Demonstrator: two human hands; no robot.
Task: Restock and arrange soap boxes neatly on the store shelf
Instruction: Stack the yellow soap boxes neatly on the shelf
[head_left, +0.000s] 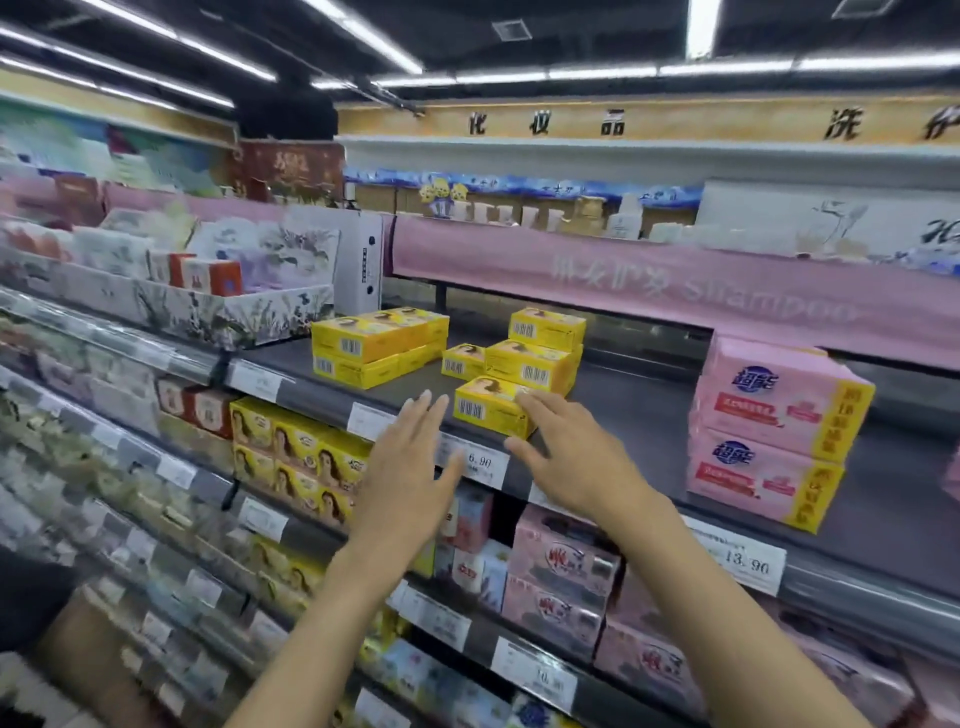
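Right grip (566, 457), fingers straight and spread, touches the barcoded yellow soap box (485, 408) at the dark shelf (623, 415) edge. Left grip (410, 467), also spread, hovers just left of it. Below the grips hangs a "6.90" tag (480, 461); right of them are pink 超能 packs (769, 431); beyond them, a pink "Shampoo" banner (675, 296).

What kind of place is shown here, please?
Most likely a supermarket aisle for soap and toiletries: long shelves with price tags on the edge, stacked yellow soap boxes and pink soap packs.
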